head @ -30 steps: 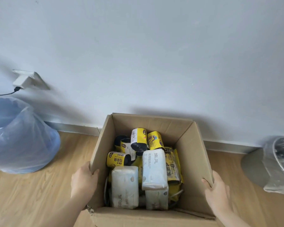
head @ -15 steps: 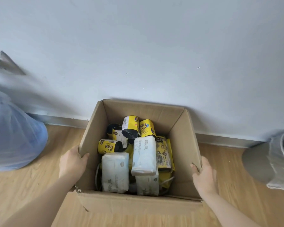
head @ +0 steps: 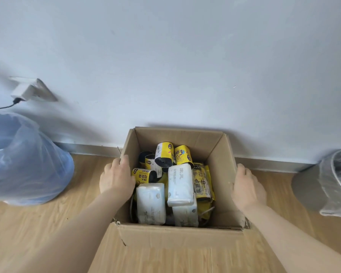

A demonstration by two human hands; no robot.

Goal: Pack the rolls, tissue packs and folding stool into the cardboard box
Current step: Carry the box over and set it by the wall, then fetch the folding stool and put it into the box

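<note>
The open cardboard box [head: 177, 137] stands on the wooden floor against the wall. Several yellow-and-black rolls [head: 163, 154] are piled at its back. Three white tissue packs [head: 150, 203] lie in front of them, one pack [head: 180, 186] on top of another. Yellow flat packets [head: 202, 182] lean along the right side. No folding stool can be made out. My left hand [head: 116, 178] lies over the rim of the left wall, thumb inside. My right hand [head: 246, 186] presses flat on the outside of the right wall.
A bin lined with a blue plastic bag [head: 22, 164] stands on the floor to the left. A grey bin with a clear liner [head: 327, 184] is at the right edge. A white plug with a black cable [head: 24, 91] sits in the wall socket.
Both hands have slid forward along the box's side walls, from near its front corners to the middle. The view swung left and back.
</note>
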